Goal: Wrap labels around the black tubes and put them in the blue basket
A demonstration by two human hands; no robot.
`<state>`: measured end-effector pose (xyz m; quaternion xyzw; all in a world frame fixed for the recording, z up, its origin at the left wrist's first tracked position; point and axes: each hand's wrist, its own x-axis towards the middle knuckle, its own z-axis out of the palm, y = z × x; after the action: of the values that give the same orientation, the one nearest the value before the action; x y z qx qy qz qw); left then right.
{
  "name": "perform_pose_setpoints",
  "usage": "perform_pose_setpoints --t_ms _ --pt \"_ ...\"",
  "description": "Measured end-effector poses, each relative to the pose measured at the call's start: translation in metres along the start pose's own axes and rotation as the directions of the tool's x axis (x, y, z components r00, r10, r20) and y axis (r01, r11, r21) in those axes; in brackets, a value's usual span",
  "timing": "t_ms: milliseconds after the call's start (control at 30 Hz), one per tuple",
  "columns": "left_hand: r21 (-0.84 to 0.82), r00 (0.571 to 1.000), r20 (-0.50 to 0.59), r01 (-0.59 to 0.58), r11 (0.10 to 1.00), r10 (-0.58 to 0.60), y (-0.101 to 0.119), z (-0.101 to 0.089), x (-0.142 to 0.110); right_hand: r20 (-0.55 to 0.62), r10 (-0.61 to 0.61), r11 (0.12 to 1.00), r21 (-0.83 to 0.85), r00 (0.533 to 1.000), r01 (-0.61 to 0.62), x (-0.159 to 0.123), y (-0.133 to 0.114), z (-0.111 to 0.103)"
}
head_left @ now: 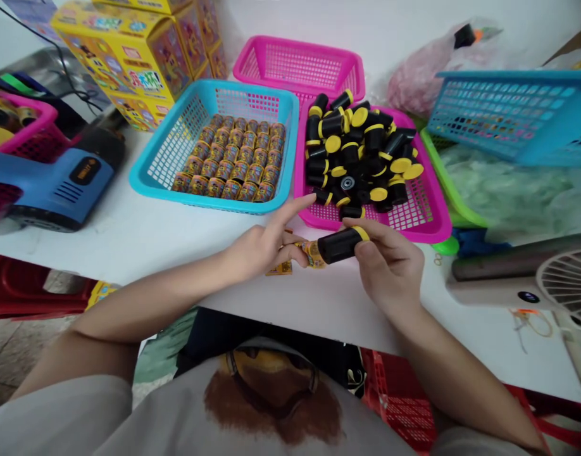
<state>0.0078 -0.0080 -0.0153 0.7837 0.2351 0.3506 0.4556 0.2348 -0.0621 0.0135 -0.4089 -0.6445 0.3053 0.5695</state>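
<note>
Black canister with yellow cap (pixel 338 246): held over the counter (pixel 129 247), between both hands, tilted slightly, cap end higher. Clamped at the capped end by the right hand (pixel 390 263), thumb on the near side, fingers on the far side. Projects well out of that grip, black end turned toward the left hand (pixel 266 250).

At that black end, a printed yellow wrapper (pixel 314 254), touching or overlapping; cannot tell whether drawn onto it. Wrapper pinched between thumb and fingers of the left hand, forefinger stretched clear, aimed up and right toward the near edge of a pink basket (pixel 442 218). Contact with the rim: cannot tell.

Beneath and just beside the left hand, flat yellow labels (pixel 280 268) on the counter. Just beyond the right hand, same pink basket, heaped with more black canisters (pixel 352 145), caps facing every way. Beyond the left hand, a light blue basket (pixel 139 177), lined with rows of wrapped canisters (pixel 231 158).
</note>
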Motion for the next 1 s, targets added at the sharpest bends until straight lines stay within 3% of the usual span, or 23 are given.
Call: perform_pose_setpoints --t_ms 67,267,367,500,633,767,867,933,1000 --pt "-0.062 1.0 -0.002 -0.026 0.998 0.026 -0.005 0.0 0.0 0.033 0.017 1.0 -0.009 0.999 -0.017 0.0 -0.004 0.0" --pt "-0.178 0.995 -0.089 -0.051 0.983 0.036 -0.006 0.0 0.001 0.082 -0.1 0.993 -0.061 0.992 0.105 0.002 -0.001 -0.004" --pt "-0.238 0.994 -0.104 -0.048 0.97 0.024 0.003 0.003 0.002 0.145 -0.046 0.996 -0.073 0.988 0.057 0.003 -0.001 -0.006" --pt "-0.298 0.99 -0.117 -0.111 0.948 0.079 0.009 0.007 0.004 0.262 0.035 0.994 0.089 0.965 -0.06 0.003 0.001 -0.005" --pt "-0.202 0.988 -0.118 -0.123 0.972 0.1 0.008 0.01 -0.001 0.316 0.147 0.935 0.266 0.937 -0.236 0.005 0.006 -0.003" --pt "0.072 0.957 -0.207 -0.19 0.979 0.201 0.001 0.011 -0.01 0.324 0.234 0.903 0.276 0.917 -0.328 0.006 0.006 -0.001" --pt "0.182 0.939 -0.22 -0.227 0.957 0.265 -0.003 0.012 -0.012 0.178 0.168 0.964 0.176 0.97 -0.199 0.001 0.005 0.003" --pt "0.097 0.944 -0.239 -0.212 0.972 0.23 -0.002 0.015 -0.009 0.063 0.033 0.999 -0.002 0.997 -0.033 -0.004 0.007 0.006" --pt "-0.055 0.953 -0.272 -0.156 0.986 0.136 0.003 0.018 -0.005 0.039 -0.183 0.958 -0.219 0.982 0.187 -0.008 0.009 0.01"
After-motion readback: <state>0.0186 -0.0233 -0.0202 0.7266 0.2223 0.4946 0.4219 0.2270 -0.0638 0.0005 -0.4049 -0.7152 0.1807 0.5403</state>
